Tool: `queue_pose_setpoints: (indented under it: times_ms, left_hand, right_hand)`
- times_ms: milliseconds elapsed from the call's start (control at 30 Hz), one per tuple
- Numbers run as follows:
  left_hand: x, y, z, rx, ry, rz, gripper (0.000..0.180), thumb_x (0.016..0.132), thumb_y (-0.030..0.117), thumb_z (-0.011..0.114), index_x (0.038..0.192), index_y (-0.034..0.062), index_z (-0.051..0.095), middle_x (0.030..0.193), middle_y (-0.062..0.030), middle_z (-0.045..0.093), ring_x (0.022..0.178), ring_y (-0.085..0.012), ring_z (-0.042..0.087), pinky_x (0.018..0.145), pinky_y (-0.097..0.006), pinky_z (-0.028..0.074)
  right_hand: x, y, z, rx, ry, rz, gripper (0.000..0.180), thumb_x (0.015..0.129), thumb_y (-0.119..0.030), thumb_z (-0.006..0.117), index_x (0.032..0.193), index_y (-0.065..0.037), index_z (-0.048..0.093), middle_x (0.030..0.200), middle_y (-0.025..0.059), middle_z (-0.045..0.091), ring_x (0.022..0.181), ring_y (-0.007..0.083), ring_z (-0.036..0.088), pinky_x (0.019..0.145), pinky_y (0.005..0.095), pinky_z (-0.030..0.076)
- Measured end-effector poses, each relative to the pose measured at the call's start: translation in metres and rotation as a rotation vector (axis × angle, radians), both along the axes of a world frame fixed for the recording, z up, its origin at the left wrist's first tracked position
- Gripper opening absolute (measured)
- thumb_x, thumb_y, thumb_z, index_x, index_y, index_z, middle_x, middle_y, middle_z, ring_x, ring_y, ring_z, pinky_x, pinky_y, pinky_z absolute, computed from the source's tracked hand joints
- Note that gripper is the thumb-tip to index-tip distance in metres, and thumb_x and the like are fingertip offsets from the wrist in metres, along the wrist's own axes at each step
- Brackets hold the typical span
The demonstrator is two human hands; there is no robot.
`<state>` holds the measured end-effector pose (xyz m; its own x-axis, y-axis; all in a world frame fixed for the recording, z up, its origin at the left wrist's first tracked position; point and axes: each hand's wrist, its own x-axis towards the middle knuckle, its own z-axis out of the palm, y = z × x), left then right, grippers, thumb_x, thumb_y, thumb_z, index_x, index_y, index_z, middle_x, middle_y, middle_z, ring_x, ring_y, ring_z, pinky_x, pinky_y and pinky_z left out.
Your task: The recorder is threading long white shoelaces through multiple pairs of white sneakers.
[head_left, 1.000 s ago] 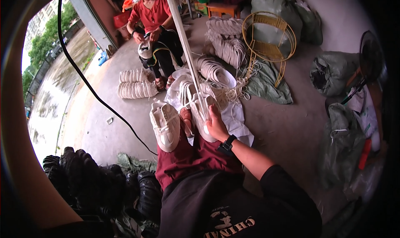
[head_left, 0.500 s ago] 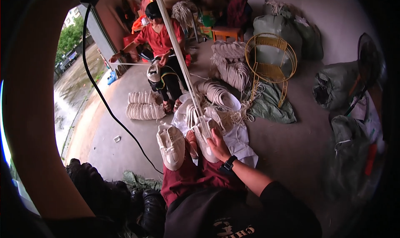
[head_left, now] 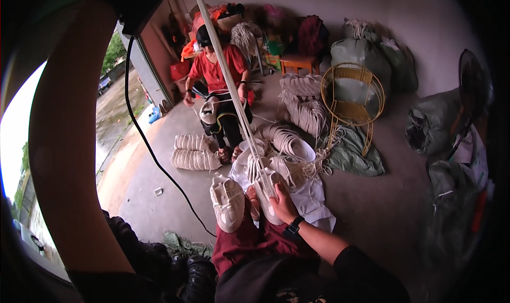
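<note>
My right hand [head_left: 285, 204] is closed round the side of a cream lace-up sneaker [head_left: 268, 189] that rests on my right knee. Long pale shoelaces [head_left: 227, 72] run taut from its eyelets up past the top edge. A matching sneaker [head_left: 227, 202], its lace across the front, sits untouched on my left knee. Close by on the left rises my bare left forearm [head_left: 66, 149], a black box [head_left: 141, 8] with a cable at its upper end. My left hand is beyond the picture, so what it holds is hidden.
Opposite, a person in red [head_left: 226, 64] works laces on another shoe [head_left: 208, 110]. Bundled pale shoe parts [head_left: 196, 159] lie on the floor, more [head_left: 305, 109] behind. A yellow round-framed chair [head_left: 353, 93] and green sacks [head_left: 433, 125] stand right. A black cable [head_left: 151, 149] hangs left.
The view has shifted, so the scene sits lower and farther right. The other person's outstretched hand has come back in toward the shoe. My right hand keeps its hold, the laces still taut.
</note>
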<state>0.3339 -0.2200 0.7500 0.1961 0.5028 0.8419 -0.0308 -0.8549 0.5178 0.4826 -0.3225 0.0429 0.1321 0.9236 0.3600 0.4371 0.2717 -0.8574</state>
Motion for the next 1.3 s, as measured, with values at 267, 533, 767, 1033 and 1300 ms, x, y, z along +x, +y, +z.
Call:
queue_pose_setpoints:
  times_ms: [267, 533, 767, 1033, 1300]
  left_hand:
    - [0.001, -0.025, 0.009, -0.059, -0.006, 0.036, 0.011, 0.084, 0.007, 0.073, 0.082, 0.0088, 0.062, 0.073, 0.0008, 0.058, 0.063, -0.0099, 0.051, 0.055, -0.023, 0.041]
    - [0.001, -0.037, 0.024, -0.079, 0.03, 0.02, 0.008, 0.085, 0.008, 0.07, 0.083, 0.0098, 0.062, 0.075, 0.0014, 0.058, 0.068, -0.0096, 0.05, 0.062, -0.022, 0.041]
    - [0.019, -0.05, 0.034, -0.115, 0.092, -0.081, 0.005, 0.086, 0.008, 0.067, 0.084, 0.0075, 0.062, 0.075, 0.0, 0.059, 0.064, -0.01, 0.052, 0.058, -0.021, 0.043]
    - [0.017, -0.084, 0.043, -0.042, 0.209, -0.239, 0.019, 0.083, 0.008, 0.068, 0.1, -0.0006, 0.07, 0.091, -0.0008, 0.067, 0.074, -0.0065, 0.055, 0.068, -0.02, 0.044]
    - [0.027, -0.108, 0.043, -0.113, 0.159, -0.196, 0.016, 0.082, 0.006, 0.067, 0.095, -0.0028, 0.07, 0.08, -0.0023, 0.062, 0.069, -0.009, 0.052, 0.066, -0.022, 0.042]
  right_hand:
    - [0.0, -0.009, -0.002, 0.098, -0.059, -0.021, 0.061, 0.083, -0.008, 0.061, 0.137, 0.008, 0.039, 0.143, 0.0294, 0.039, 0.136, 0.0423, 0.034, 0.114, 0.0458, 0.026]
    - [-0.003, -0.021, 0.015, 0.117, -0.094, -0.041, 0.061, 0.082, -0.006, 0.057, 0.139, 0.009, 0.037, 0.144, 0.0305, 0.037, 0.136, 0.0429, 0.034, 0.115, 0.0462, 0.025]
    - [0.01, -0.038, 0.02, 0.119, -0.08, -0.058, 0.061, 0.084, -0.007, 0.056, 0.14, 0.009, 0.036, 0.145, 0.0304, 0.035, 0.137, 0.0428, 0.032, 0.115, 0.0444, 0.024]
    - [0.013, -0.06, 0.029, 0.194, -0.129, -0.112, 0.058, 0.081, -0.005, 0.053, 0.136, 0.009, 0.041, 0.139, 0.0315, 0.042, 0.132, 0.0449, 0.038, 0.114, 0.0475, 0.027]
    - [0.018, -0.073, 0.027, 0.196, -0.121, -0.095, 0.059, 0.08, -0.008, 0.057, 0.135, 0.009, 0.041, 0.138, 0.0321, 0.042, 0.131, 0.0449, 0.038, 0.113, 0.0484, 0.027]
